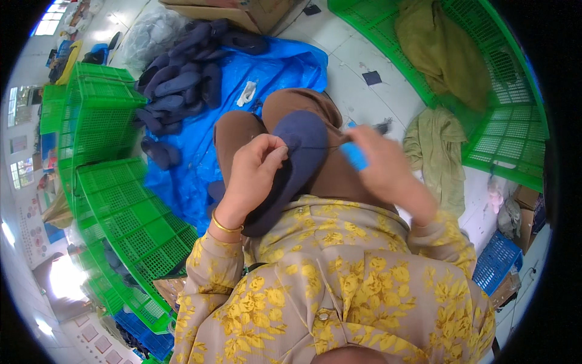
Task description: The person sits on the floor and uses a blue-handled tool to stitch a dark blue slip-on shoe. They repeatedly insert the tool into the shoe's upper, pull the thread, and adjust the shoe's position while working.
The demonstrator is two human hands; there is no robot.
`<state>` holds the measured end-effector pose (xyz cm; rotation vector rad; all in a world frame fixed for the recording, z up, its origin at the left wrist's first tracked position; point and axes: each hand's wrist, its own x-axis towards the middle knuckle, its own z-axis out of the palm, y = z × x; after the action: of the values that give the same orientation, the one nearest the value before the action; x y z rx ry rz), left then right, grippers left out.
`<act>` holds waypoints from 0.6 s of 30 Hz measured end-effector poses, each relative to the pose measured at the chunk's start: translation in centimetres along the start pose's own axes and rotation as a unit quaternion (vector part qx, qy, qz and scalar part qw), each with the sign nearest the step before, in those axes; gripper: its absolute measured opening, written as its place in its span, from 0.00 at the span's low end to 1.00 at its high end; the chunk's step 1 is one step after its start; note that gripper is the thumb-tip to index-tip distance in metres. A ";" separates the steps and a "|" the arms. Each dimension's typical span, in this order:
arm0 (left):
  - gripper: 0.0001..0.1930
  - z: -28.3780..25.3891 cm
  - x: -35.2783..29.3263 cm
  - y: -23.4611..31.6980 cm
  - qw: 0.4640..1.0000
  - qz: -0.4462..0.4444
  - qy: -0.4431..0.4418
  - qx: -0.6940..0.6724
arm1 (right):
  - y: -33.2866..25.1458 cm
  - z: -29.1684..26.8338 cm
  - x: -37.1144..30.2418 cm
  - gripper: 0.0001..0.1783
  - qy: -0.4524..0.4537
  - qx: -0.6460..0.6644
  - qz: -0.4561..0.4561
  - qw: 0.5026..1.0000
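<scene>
A dark blue slipper lies across my lap, its toe end toward my knees. My left hand is over it with thumb and fingers pinched together. From these fingertips a thin dark line, which looks like a thread, runs right across the slipper. To the right, my right hand is closed around a bright blue object, perhaps the handle of a small tool. Motion blurs this hand, so the tool's kind is not clear. Part of another dark slipper shows beneath my left wrist.
A pile of dark slippers lies on a blue plastic sheet ahead left. Green crates line the left; a large green crate holding olive cloth stands right. Green fabric and a blue basket are nearby.
</scene>
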<state>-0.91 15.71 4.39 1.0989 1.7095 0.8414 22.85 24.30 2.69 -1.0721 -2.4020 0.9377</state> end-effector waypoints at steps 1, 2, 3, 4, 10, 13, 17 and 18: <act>0.06 -0.1 0.0 0.1 0.999 -0.023 -0.008 -0.026 | -0.7 1.7 0.7 0.16 -0.029 0.021 -0.045 0.998; 0.06 -0.2 -0.1 -0.1 0.999 -0.033 -0.013 -0.038 | -1.8 2.5 1.2 0.15 -0.037 -0.012 -0.072 0.997; 0.06 -0.3 -0.1 -0.3 0.998 -0.043 -0.015 -0.048 | -2.3 3.2 1.6 0.15 -0.059 -0.034 -0.079 0.995; 0.06 -0.4 -0.1 -0.5 0.997 -0.052 -0.019 -0.057 | -2.6 3.6 2.0 0.15 -0.080 -0.055 -0.085 0.992; 0.07 -0.3 0.0 -0.7 0.993 -0.052 -0.026 -0.100 | -3.2 3.8 2.5 0.14 -0.089 -0.141 -0.111 0.980; 0.07 -0.3 0.1 -0.8 0.992 -0.057 -0.032 -0.111 | -3.3 4.0 2.4 0.13 -0.085 -0.165 -0.115 0.976; 0.06 -0.1 0.0 -0.9 0.992 -0.051 -0.031 -0.112 | -3.3 4.3 2.4 0.13 -0.075 -0.184 -0.119 0.973; 0.06 -0.1 0.0 -0.8 0.992 -0.048 -0.032 -0.115 | -3.3 4.4 2.4 0.13 -0.075 -0.184 -0.122 0.972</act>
<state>-1.20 15.38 3.73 0.8740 1.5554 0.9068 17.15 22.62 1.91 -0.8126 -2.8300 0.5188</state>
